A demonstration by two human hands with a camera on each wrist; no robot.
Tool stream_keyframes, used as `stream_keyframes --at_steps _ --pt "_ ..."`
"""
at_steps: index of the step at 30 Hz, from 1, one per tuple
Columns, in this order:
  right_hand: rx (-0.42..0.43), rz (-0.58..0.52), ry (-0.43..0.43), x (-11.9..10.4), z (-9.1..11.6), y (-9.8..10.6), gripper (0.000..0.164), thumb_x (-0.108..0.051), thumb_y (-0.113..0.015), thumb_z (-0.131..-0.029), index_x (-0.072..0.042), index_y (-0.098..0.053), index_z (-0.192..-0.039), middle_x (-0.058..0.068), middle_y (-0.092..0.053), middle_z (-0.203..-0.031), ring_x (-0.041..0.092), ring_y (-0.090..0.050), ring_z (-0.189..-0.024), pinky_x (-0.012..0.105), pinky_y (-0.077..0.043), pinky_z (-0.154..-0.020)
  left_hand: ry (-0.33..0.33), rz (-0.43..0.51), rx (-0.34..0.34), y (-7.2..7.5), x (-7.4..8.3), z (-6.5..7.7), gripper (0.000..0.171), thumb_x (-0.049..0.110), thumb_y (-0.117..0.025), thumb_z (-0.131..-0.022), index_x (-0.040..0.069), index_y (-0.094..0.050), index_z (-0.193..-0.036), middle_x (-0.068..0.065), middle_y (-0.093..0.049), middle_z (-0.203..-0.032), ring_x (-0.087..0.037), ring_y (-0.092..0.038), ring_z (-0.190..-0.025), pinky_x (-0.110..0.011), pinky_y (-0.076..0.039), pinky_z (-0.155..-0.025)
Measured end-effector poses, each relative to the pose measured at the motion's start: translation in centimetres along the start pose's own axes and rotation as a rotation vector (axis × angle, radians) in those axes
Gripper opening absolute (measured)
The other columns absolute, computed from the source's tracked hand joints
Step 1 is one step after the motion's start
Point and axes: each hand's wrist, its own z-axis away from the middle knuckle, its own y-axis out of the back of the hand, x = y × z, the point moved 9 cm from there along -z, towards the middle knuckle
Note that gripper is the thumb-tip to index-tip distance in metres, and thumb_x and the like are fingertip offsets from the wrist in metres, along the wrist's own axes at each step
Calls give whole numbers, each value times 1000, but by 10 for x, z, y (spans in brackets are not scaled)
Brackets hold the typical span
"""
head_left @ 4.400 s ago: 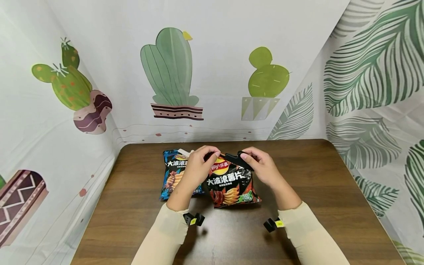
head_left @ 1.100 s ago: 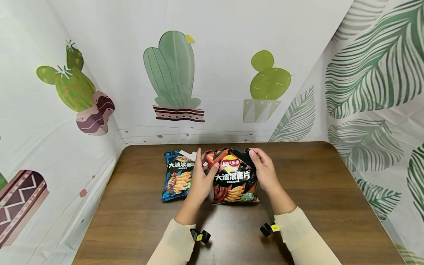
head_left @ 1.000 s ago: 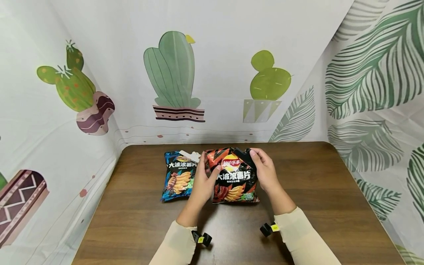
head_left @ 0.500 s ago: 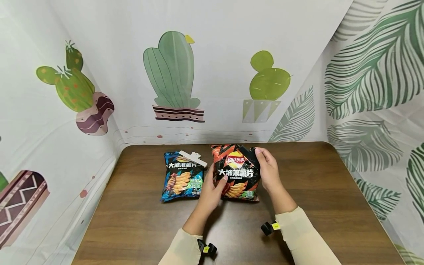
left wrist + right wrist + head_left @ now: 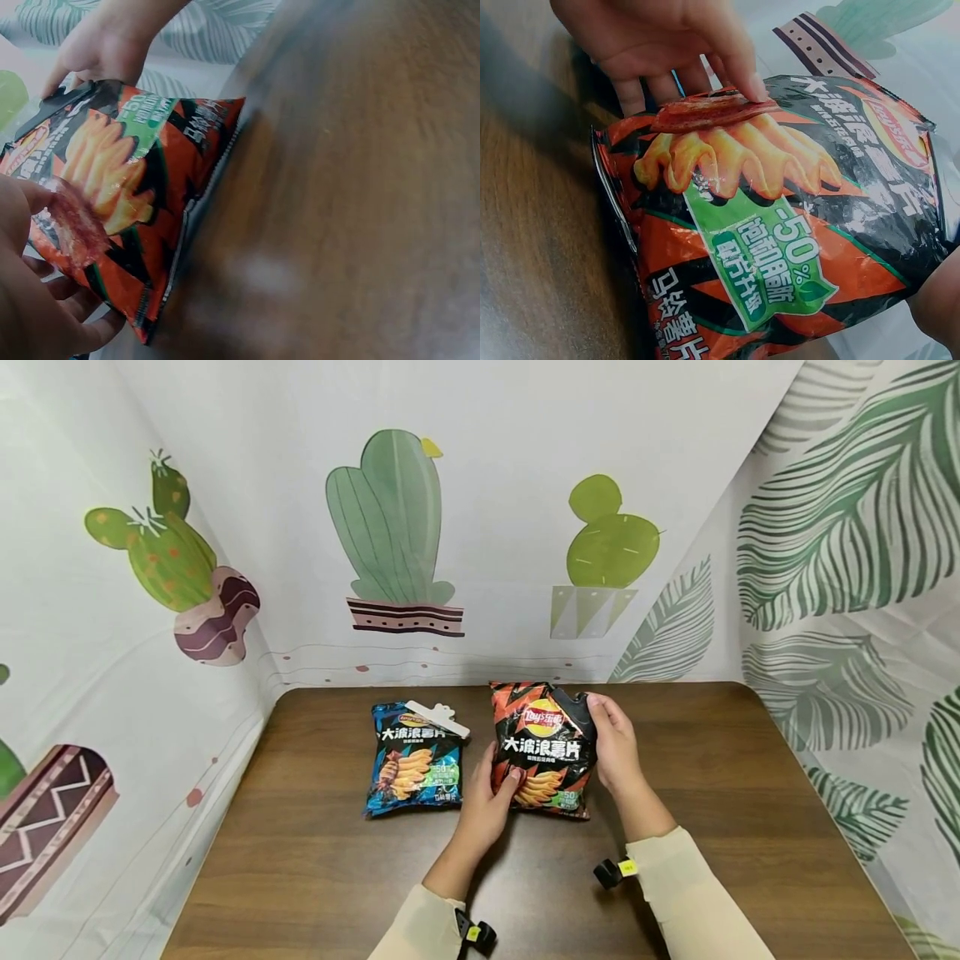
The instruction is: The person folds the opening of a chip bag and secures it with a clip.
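Note:
A red and black bag of chips (image 5: 543,764) stands tilted up between both hands, its printed front facing me. A black bag clip (image 5: 573,712) sits slantwise across its upper right corner. My left hand (image 5: 483,806) holds the lower left side, thumb on the front; the left wrist view shows its other fingers (image 5: 79,300) at the bag's edge and underside. At the upper right edge, my right hand (image 5: 618,747) grips the bag beside the clip; its fingers behind the bag are hidden. The right wrist view shows the bag's front (image 5: 780,225) close up.
A blue bag of chips (image 5: 412,768) lies flat on the wooden table (image 5: 315,860), left of the held bag. Across its upper right corner is a white bag clip (image 5: 438,718). Behind the table hangs a white cloth (image 5: 502,527) printed with cacti and leaves.
Earlier both hands were at the top of the red bag, by the black clip. Since then my left hand has slid down its left side, and the bag has shifted right, away from the blue bag.

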Motion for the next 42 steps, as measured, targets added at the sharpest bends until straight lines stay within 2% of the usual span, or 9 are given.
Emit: stream_keyframes --at_steps 9,14,17,22,26,28,31,37,42 --pt "42 23 -94 15 -6 10 26 -30 -53 -106 -9 -62 -119 -14 -66 -104 3 -62 -92 16 -51 -83 -31 -52 1 -5 -5 3 65 30 -57 -102 10 -33 -158 -21 -44 -154 -38 -44 -141 -60 -37 -114" --pt "1 -3 -148 25 -7 9 36 -27 -52 -106 -6 -56 -135 -10 -65 -110 4 -63 -95 18 -54 -83 -11 -64 0 -7 -9 4 65 26 -56 -101 11 -30 -159 -21 -43 -155 -37 -44 -141 -58 -36 -115" --pt "-43 -4 -160 30 -9 7 42 -23 -48 -107 -6 -49 -146 -3 -61 -126 4 -61 -105 17 -53 -88 -1 -65 0 -7 -11 4 65 26 -56 -102 11 -29 -160 -20 -41 -157 -36 -43 -143 -57 -35 -116" --pt "-104 37 -177 39 -11 8 47 -17 -43 -109 -11 -40 -156 10 -45 -152 10 -49 -129 18 -42 -106 12 -69 -6 -9 -15 4 66 25 -56 -102 9 -28 -160 -22 -40 -157 -38 -42 -143 -58 -35 -116" --pt "-133 106 -209 45 -11 9 53 -19 -44 -108 -15 -33 -159 17 -33 -162 24 -33 -148 35 -24 -124 26 -67 -5 -10 -18 5 65 24 -54 -102 10 -27 -160 -21 -40 -157 -38 -43 -143 -58 -35 -116" --pt "-156 148 -225 48 -10 9 58 -19 -46 -107 -15 -26 -161 19 -26 -166 29 -21 -155 45 -11 -128 32 -63 0 -11 -21 5 64 24 -54 -103 11 -27 -160 -20 -40 -158 -38 -42 -143 -58 -35 -116" --pt "-191 182 -254 54 -8 7 67 -20 -49 -106 -16 -16 -164 19 -17 -168 33 -12 -157 52 -3 -128 42 -55 14 -12 -26 5 63 23 -53 -103 13 -28 -160 -19 -39 -158 -38 -41 -144 -58 -34 -116" --pt "-221 165 -275 63 -2 7 73 -16 -52 -104 -13 -9 -164 13 -11 -171 29 -8 -158 47 -2 -128 39 -45 69 -12 -30 5 60 26 -51 -105 13 -30 -160 -21 -40 -158 -39 -40 -145 -60 -33 -117" --pt "-231 234 -287 69 5 11 76 -19 -55 -103 -14 -10 -164 13 -6 -171 31 -3 -159 49 -4 -128 51 -47 93 -12 -31 6 60 27 -50 -106 13 -29 -160 -21 -39 -158 -41 -38 -146 -62 -32 -116"
